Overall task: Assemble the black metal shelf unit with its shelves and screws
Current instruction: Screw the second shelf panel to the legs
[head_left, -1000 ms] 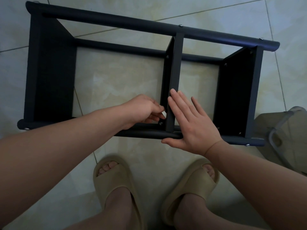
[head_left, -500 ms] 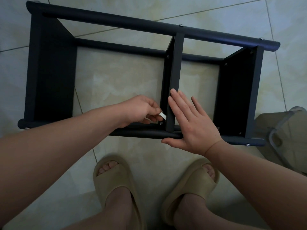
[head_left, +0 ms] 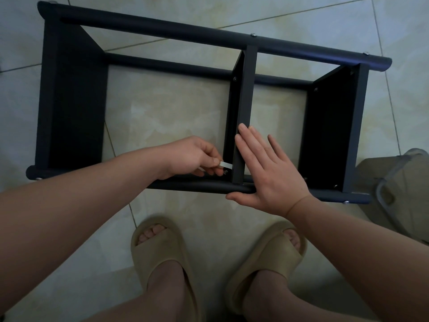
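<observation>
Nearly done with shelf unit (head_left: 209, 36), on its side on floor (head_left: 174, 108), three shelves in. Remains to tighten near-rail screw (head_left: 225, 172) of middle shelf (head_left: 246, 108): pinching flat tool (head_left: 225, 164) in left hand (head_left: 188, 156), bracing with right hand (head_left: 271, 173), fingers straight.

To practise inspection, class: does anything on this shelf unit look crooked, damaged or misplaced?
Nothing stands out. The shelf unit lies on its side; the left hand pinches a small flat tool by the middle shelf, the right hand presses flat against it.

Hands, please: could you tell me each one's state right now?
Left hand: closed, pinching a silver tool.
Right hand: open, flat against the middle shelf.
</observation>
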The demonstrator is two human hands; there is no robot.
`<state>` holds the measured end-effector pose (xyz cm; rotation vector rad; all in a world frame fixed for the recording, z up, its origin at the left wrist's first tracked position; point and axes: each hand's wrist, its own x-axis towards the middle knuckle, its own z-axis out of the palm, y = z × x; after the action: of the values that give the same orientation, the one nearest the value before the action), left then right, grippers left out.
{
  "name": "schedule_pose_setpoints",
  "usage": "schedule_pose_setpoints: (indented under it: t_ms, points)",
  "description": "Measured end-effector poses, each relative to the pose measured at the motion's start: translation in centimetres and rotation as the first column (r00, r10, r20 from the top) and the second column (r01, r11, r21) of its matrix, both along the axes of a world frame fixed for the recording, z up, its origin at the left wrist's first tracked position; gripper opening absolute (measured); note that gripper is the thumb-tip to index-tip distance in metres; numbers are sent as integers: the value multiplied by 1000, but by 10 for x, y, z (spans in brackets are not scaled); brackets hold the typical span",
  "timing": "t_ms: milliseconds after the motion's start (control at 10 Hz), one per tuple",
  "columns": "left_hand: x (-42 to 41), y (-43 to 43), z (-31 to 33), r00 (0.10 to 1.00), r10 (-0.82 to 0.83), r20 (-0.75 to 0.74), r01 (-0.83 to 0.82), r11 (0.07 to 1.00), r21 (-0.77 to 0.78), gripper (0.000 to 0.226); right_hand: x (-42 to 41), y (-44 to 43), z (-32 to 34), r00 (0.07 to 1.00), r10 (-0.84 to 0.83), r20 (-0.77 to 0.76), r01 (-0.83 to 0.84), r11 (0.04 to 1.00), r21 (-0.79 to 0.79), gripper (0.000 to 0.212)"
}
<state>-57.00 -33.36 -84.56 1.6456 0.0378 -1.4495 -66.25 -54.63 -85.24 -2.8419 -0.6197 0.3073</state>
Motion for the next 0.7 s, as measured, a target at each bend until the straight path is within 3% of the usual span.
schedule_pose_setpoints:
  t_ms: [400, 700]
  points:
    - [-5, 2, -3, 995, -95, 44, 96, 995, -17, 15, 0, 0, 0, 1000, -4, 6, 4, 1000, -1, 106]
    - [-1, 2, -4, 964, -231, 133, 222, 972, 76, 10, 0, 0, 0, 1000, -5, 5, 5, 1000, 6, 106]
